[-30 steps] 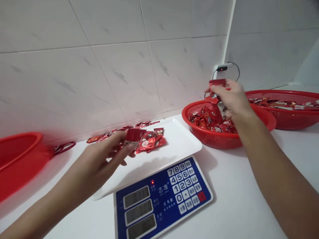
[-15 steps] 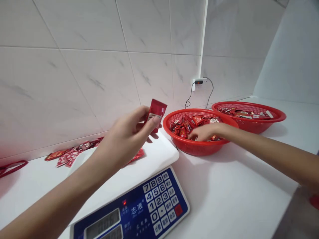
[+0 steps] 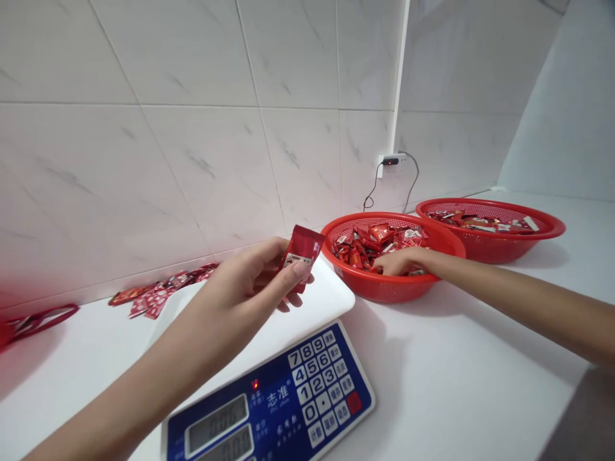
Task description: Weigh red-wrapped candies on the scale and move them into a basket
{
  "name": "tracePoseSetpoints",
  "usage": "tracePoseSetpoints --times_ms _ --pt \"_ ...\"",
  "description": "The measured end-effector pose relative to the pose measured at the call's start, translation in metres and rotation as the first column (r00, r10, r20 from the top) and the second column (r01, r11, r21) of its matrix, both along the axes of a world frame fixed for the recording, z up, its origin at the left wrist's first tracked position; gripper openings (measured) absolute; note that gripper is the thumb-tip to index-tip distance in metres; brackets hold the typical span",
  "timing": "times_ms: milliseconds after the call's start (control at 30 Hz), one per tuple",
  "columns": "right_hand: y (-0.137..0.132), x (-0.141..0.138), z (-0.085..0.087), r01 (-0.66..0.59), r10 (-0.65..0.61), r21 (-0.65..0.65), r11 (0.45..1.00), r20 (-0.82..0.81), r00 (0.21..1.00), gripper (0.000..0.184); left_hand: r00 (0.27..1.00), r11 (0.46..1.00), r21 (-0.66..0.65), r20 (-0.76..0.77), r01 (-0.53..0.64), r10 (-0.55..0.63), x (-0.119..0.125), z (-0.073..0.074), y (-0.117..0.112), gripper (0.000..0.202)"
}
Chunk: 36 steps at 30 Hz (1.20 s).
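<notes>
At the far left, a red strap (image 3: 45, 322) is seen on the counter (image 3: 91, 358), and beyond it loose packets (image 3: 166, 288) are spread along the wall (image 3: 192, 166); with so little set between these and the tray (image 3: 331, 291), a packet dropped off its back edge could be mixed in with them. Over the tray, one red packet (image 3: 307, 245) is held up by the left hand (image 3: 240, 275), pinched between the thumb and the bent forefinger, the other fingers being loosely curled beneath; as only its lower part is gripped, the slick wrapper could be let slip. The part of the tray behind the hand is hidden. Should the scale (image 3: 283, 410) be leaned on by that forearm, its reading, blurred here, could be falsified. To the right, the near basket (image 3: 384, 291) is set just beside the tray's corner; if it were nudged, the tray could be knocked. The fingers of the right hand (image 3: 398, 261) are sunk among the basket's packets (image 3: 368, 243), so how far they are spread, and whether anything is grasped, cannot be told; by a hasty lift, extra packets could be dragged over the rim. Farther right, the far basket (image 3: 500, 250) is left untouched.
</notes>
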State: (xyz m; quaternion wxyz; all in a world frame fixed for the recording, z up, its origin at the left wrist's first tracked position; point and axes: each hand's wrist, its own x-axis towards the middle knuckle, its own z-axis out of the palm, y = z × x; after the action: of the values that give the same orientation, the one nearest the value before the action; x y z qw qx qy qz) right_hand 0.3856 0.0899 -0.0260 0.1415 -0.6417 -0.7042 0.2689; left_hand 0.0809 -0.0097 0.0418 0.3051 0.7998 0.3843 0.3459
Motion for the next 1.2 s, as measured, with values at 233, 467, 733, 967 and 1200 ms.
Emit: tracePoseSetpoints --times_ms 233,467,733,967,1200 --pt "-0.009 0.018 0.031 0.043 -0.034 0.041 0.998 -0.206 0.978 0.032 0.998 0.999 -0.033 -0.049 -0.037 0.035 0.03 0.004 0.034 0.025" --pt "-0.013 0.012 0.034 0.376 -0.261 0.155 0.914 -0.485 0.835 0.013 0.977 0.996 -0.02 -0.196 -0.086 0.081 0.083 -0.005 0.074 0.021" --pt "-0.036 -0.031 0.051 0.456 -0.103 0.325 0.828 -0.712 0.694 0.01 0.999 0.999 -0.039 -0.015 -0.031 0.03 0.074 -0.002 0.056 0.045" --pt "-0.004 -0.052 0.037 0.456 -0.214 0.22 0.862 -0.658 0.722 0.012 0.989 0.999 -0.03 -0.143 -0.035 0.03 0.115 -0.02 0.089 0.019" --pt "-0.006 -0.017 0.023 0.313 -0.248 0.255 0.915 -0.259 0.934 0.011 0.893 0.973 0.173 -0.445 0.151 -0.059 0.103 -0.024 0.044 0.018"
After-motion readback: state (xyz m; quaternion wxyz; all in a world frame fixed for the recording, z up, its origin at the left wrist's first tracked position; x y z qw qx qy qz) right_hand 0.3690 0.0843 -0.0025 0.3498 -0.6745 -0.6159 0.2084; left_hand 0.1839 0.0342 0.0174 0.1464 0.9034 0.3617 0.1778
